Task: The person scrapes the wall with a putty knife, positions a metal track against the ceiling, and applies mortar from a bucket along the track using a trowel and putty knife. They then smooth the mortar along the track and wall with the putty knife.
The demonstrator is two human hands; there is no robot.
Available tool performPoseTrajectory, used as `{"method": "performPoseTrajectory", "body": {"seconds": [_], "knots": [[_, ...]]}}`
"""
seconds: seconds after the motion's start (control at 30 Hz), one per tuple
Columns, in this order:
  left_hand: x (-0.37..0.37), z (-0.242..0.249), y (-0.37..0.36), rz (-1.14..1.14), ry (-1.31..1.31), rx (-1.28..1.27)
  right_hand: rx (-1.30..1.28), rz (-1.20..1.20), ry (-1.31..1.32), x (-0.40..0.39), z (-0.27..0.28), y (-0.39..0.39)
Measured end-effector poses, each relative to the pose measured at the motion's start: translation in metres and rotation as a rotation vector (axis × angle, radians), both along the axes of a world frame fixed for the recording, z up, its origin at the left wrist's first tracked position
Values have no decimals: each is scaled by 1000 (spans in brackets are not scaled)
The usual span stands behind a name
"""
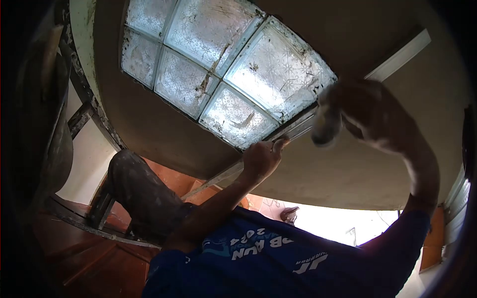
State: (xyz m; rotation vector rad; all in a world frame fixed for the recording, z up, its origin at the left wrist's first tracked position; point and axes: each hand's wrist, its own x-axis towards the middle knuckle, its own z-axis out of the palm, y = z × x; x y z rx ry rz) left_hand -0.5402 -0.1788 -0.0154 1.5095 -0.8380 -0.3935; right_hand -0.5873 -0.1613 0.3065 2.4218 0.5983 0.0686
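1. While the left hand is raised to the wall, its fingers are closed around a long metal straightedge, gripping it near the middle of its visible length.
2. That straightedge lies flat against the plastered wall. It slants from lower left, near the knee, up to the upper right, where its pale end shows beyond the other hand.
3. The right hand is lifted in front of the upper stretch of the straightedge and is badly blurred. A pale shape shows at its near end, but I cannot tell whether the fingers are spread or closed on anything, or whether they touch the rail.
4. Just above the straightedge sits a glass-block window, with patterned blocks in a pale grid. Streaks and smears of plaster cross several blocks.
5. Around the window the plaster is grey-brown and smooth, and it curves in the wide lens.
6. Both forearms rise from a blue T-shirt with white lettering, which fills the lower edge of the view.
7. A bent knee in dusty dark trousers is at lower left, resting by a paint-spattered wooden frame.
8. Reddish-orange flooring lies beneath the leg, and bright daylight shows at lower right.
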Motion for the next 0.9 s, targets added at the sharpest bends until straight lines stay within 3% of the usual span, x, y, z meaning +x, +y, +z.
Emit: {"method": "performPoseTrajectory", "body": {"seconds": [0.13,0.4,0.5,0.63,0.9], "knots": [[-6,-18,-6,13,-61,-54,52,-101,50,-19,-14,-11],[0,2,4,65,-40,-127,-8,-122,9,-13,-38,-2],[-2,2,4,76,-3,-158,21,-263,142,-19,-32,15],[-4,-5,-2,52,38,-173,113,-119,110,-17,-23,23],[1,-3,3,-49,37,-82,-6,-145,-23,-16,-20,-7]]}}
